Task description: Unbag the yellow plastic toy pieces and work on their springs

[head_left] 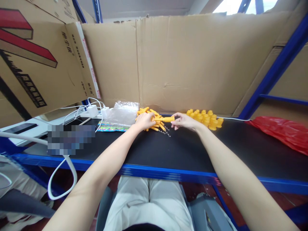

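Note:
Between my two hands a yellow plastic piece [166, 119] lies level above the black shelf top, slim on the left and wider on the right. My left hand [144, 121] is closed on its slim end. The fingertips of my right hand [181, 122] pinch its wider end. Under and behind my left hand is a pile of slim yellow plastic sticks [144, 110], partly hidden by that hand. Thin metal spirals [165, 132] stick out from the pile toward the right. Several stubby yellow pieces [207, 119] stand in a cluster just beyond my right wrist.
A clear plastic bag [122, 114] lies over a colourful printed sheet [112, 127]. White chargers and cables [92, 110] crowd the left side. A red plastic bag [281, 133] is at the right. Cardboard [192, 64] walls the back; a blue metal edge [168, 172] runs along the front.

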A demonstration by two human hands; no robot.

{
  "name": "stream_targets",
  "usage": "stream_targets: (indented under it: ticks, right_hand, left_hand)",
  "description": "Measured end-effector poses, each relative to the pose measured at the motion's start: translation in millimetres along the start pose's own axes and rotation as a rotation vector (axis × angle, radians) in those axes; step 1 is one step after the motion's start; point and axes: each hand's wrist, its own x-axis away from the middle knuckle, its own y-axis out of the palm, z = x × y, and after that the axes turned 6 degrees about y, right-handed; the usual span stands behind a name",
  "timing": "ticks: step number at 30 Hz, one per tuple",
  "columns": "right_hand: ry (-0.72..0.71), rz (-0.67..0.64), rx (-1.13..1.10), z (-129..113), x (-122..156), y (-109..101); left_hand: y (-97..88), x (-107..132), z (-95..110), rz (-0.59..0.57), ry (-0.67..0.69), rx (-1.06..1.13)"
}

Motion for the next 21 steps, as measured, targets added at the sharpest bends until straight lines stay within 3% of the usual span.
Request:
stream_targets:
  ticks: [5, 16, 21]
  right_hand:
    - [-0.015, -0.05, 0.008, 0, 1, -3]
    - [0.185, 0.025, 0.057, -4, -1, 8]
    - [0.065, -0.028, -0.037, -3, 4, -1]
  left_hand:
    - [-2.2, 1, 3, 0.014, 0.016, 0.004]
    - [-1.4, 1, 2, 0.016, 0.01, -0.006]
    - [-0.4, 0, 0, 0.0, 0.001, -0.005]
